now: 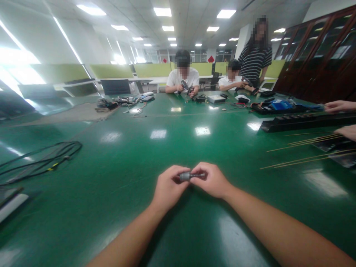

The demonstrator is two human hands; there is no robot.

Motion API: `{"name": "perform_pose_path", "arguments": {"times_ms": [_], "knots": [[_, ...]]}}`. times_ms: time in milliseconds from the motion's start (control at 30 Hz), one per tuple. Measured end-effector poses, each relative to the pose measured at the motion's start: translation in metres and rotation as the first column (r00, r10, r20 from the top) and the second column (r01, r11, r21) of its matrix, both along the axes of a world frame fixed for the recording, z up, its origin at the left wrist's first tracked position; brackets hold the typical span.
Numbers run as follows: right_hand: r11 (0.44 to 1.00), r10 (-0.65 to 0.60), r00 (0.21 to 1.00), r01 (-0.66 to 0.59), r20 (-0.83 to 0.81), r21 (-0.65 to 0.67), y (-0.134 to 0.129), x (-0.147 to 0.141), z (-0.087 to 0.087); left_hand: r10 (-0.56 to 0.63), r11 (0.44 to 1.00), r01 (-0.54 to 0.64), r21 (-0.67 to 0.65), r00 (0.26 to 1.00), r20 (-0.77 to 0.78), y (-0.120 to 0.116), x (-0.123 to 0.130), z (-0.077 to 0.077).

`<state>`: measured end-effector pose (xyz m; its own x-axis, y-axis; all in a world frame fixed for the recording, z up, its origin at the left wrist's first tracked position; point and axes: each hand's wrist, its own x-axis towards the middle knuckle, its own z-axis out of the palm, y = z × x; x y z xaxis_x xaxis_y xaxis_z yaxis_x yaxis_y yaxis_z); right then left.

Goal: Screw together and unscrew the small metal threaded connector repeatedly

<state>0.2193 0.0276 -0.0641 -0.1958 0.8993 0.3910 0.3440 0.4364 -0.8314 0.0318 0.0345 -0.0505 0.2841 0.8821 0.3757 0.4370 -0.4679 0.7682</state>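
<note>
Just above the glossy green table [133, 148], near the middle of the view, both hands meet around a small metal tool part. It has a thick grey cylinder [185, 176] at its left end and a thin dark shaft [200, 174] pointing right. My left hand [170, 185] grips the cylinder between thumb and fingers. My right hand [211, 179] pinches the shaft side with thumb and fingertips. The piece lies roughly level, its two ends partly covered by my fingers.
Black cables [59, 157] lie coiled at the left. Thin yellow rods [300, 159] and a long black tray [294, 123] are at the right, beside another person's hands [346, 131]. Across the table, a person [183, 78] handles a tool near scattered parts [130, 100].
</note>
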Motion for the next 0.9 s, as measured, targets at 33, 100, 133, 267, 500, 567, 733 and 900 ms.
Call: {"name": "perform_pose_path", "arguments": {"times_ms": [33, 100, 133, 267, 500, 567, 733, 900], "knots": [[1.000, 0.001, 1.000, -0.001, -0.001, -0.003, 0.0003, 0.0000, -0.0001, 0.004, 1.000, -0.004, -0.002, 1.000, -0.002, 0.0001, 0.0001, 0.0001], [1.000, 0.007, 1.000, -0.007, -0.006, -0.013, 0.0008, 0.0002, -0.0001, 0.008, 1.000, -0.008, -0.003, 1.000, -0.001, 0.0003, 0.0001, -0.0001], [1.000, 0.009, 1.000, -0.009, -0.009, -0.021, 0.0010, 0.0003, -0.0001, 0.007, 1.000, -0.007, -0.003, 1.000, 0.000, 0.0003, 0.0001, -0.0003], [0.999, 0.017, 1.000, -0.018, -0.022, -0.049, 0.0016, 0.0006, -0.0002, 0.011, 1.000, -0.011, -0.004, 1.000, -0.008, 0.0001, -0.0001, -0.0005], [0.997, 0.026, 0.999, -0.028, -0.031, -0.074, 0.0017, 0.0006, 0.0003, 0.017, 1.000, -0.017, 0.002, 1.000, -0.017, -0.0004, 0.0007, 0.0006], [0.997, 0.025, 0.999, -0.027, -0.027, -0.077, 0.0018, 0.0009, 0.0009, 0.018, 1.000, -0.018, 0.003, 1.000, -0.018, -0.0007, 0.0009, 0.0006], [0.996, 0.022, 1.000, -0.023, -0.011, -0.087, 0.0023, 0.0019, 0.0011, 0.017, 1.000, -0.017, 0.013, 1.000, -0.008, -0.0014, 0.0008, 0.0007], [0.995, 0.028, 0.999, -0.030, -0.025, -0.093, 0.0020, 0.0017, 0.0005, 0.021, 1.000, -0.021, 0.020, 1.000, -0.015, -0.0015, 0.0014, 0.0014]]}}
